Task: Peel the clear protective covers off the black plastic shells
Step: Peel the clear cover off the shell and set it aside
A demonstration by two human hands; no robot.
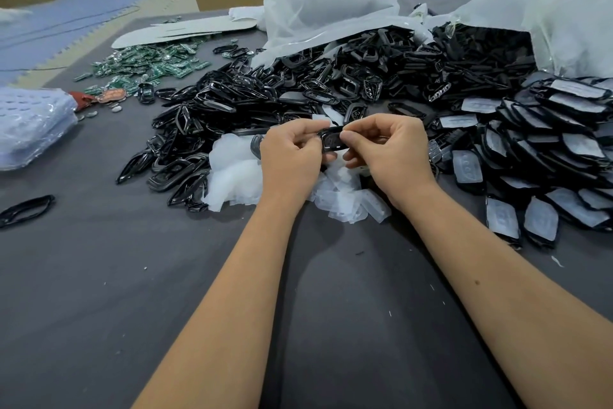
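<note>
Both hands hold one black plastic shell point(332, 140) just above the table's middle. My left hand point(292, 156) grips its left end with curled fingers. My right hand point(388, 150) pinches its right end between thumb and fingers. Whether a clear cover is on this shell I cannot tell. Under the hands lies a heap of peeled clear covers point(238, 173). A stack of black shells with covers still on them point(547, 156) fills the right side. A pile of bare black frames point(199, 130) lies to the left.
Two white plastic bags point(331, 10) spill black parts point(431, 67) at the back. Green circuit boards point(149, 65) lie at the back left, a bubble-wrap bundle point(30, 126) at the left edge, one loose black frame point(26, 209) beside it. The grey tabletop point(99, 276) stretches toward me.
</note>
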